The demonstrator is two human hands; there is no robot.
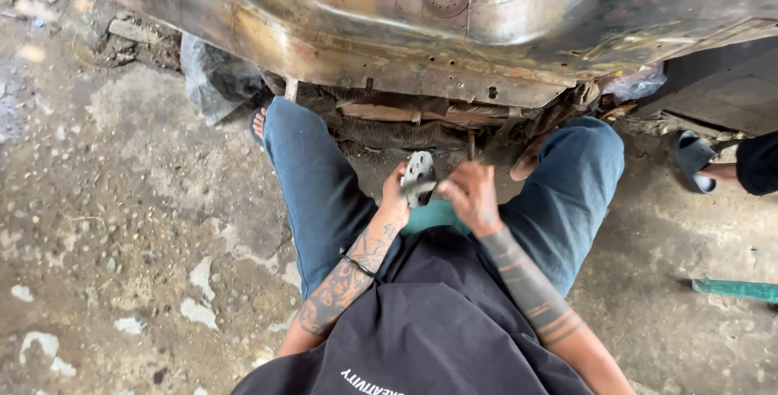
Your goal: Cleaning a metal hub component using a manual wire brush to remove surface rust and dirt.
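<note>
I sit on the ground with my knees apart, facing a bare, rusty metal car body (421, 30). My left hand (395, 199) holds a small grey metal part with holes (419, 170) between my knees. My right hand (470, 192) is closed on a thin dark tool (418, 188) whose end lies against that part. Both forearms are tattooed. I wear blue jeans and a black shirt.
Rough concrete floor (121, 225) with pale patches spreads to the left. A grey plastic sheet (212, 79) lies under the body at the left. Another person's sandalled foot (698, 164) is at the right. A green bar (733, 290) lies on the floor at the right.
</note>
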